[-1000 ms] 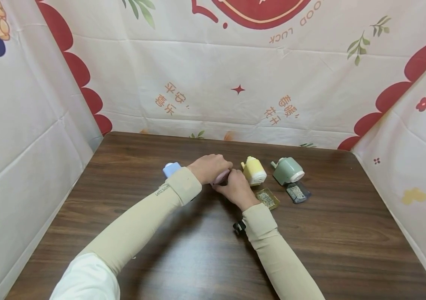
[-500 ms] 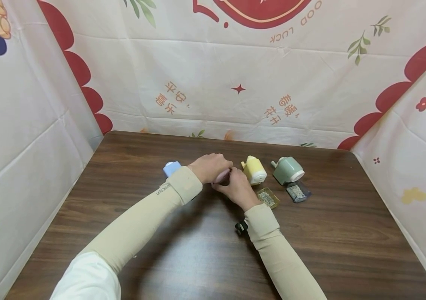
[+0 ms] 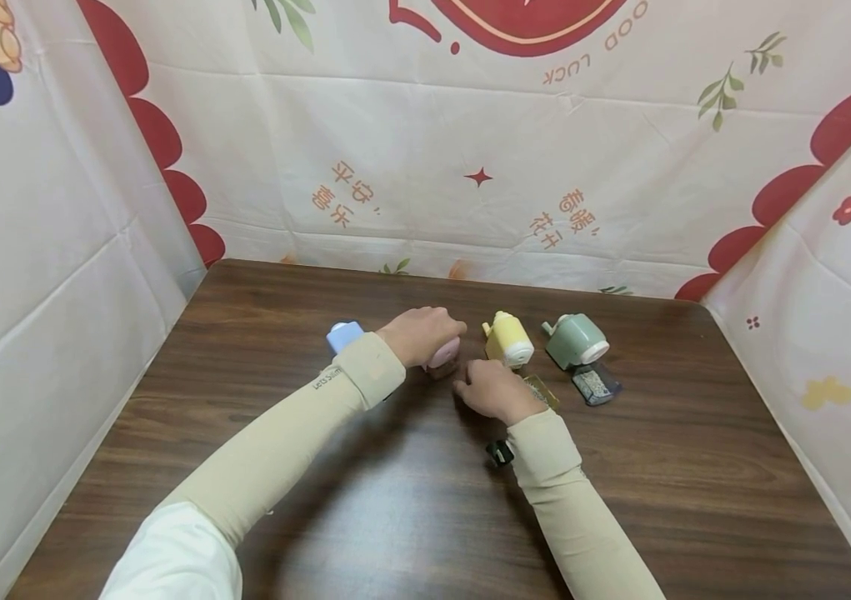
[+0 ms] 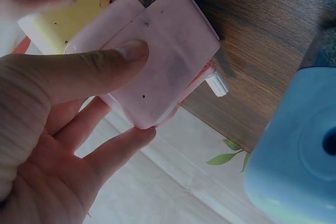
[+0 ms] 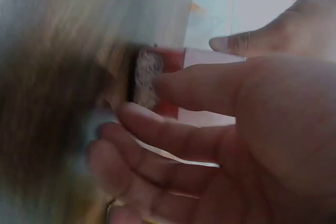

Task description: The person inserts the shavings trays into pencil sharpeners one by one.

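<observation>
Between the blue sharpener (image 3: 344, 336) and yellow sharpener (image 3: 509, 341), your left hand (image 3: 421, 334) grips the pink pencil sharpener (image 3: 443, 352); your right hand (image 3: 498, 389), nearby, has its fingers (image 5: 173, 137) released. The left wrist view shows the pale crank knob (image 4: 217, 84), which the head view hides.

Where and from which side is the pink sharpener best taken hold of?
Grip the pink sharpener by its boxy body, probably from the left, as the left hand does: its broad flat face suits the thumb, and the knob juts out clear of the fingers.
</observation>
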`<state>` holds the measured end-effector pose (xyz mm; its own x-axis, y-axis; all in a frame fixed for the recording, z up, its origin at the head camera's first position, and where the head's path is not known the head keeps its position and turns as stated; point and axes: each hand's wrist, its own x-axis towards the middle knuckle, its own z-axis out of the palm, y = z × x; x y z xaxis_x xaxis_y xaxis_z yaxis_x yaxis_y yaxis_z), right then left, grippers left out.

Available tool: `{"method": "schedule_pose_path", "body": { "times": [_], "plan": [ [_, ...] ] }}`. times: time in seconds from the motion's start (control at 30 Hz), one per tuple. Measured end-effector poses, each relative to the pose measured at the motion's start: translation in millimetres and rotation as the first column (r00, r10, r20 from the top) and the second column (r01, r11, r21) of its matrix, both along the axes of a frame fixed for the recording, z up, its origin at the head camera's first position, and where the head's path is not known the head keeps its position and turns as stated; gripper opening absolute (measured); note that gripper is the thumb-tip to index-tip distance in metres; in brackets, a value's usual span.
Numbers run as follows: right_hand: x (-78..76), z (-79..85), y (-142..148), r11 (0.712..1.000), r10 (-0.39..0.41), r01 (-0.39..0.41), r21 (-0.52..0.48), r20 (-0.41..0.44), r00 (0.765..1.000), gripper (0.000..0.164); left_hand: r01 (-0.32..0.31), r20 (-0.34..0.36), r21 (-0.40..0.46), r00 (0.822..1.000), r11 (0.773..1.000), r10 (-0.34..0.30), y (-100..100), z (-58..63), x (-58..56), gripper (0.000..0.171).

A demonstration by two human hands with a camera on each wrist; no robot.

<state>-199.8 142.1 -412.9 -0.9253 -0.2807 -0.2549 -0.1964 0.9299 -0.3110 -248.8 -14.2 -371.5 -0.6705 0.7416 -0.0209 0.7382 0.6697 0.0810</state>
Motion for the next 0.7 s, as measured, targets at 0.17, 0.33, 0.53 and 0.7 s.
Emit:
{"method": "schedule_pose_path", "body": {
  "times": [0.17,0.33,0.53,0.7],
  "plan": [
    [0.9,-9.5,-5.9,0.999,0.05,-0.05,-0.001,0.049,0.998,0.03,0.0,-0.001,-0.016,1.0,1.0,0.0,0.0,-0.4,-0.2,0.025],
    [-1.7,-16.3,-11.4,0.999,0.047,-0.046,-0.013,0.043,0.998,0.03,-0.006,0.022,-0.012,1.0,1.0,0.006,0.5,-0.6,0.3,0.028],
    [-5.3,-17.8,-16.1,0.999,0.041,-0.039,-0.026,0.045,0.998,0.034,-0.006,0.029,-0.009,1.0,1.0,0.007,0.2,0.1,0.8,0.027],
    [-7.8,-18.6,-18.7,0.998,0.055,-0.054,-0.037,0.029,0.998,0.035,-0.015,0.021,-0.019,1.0,1.0,0.015,-1.3,0.1,0.4,0.029]
  ]
}}
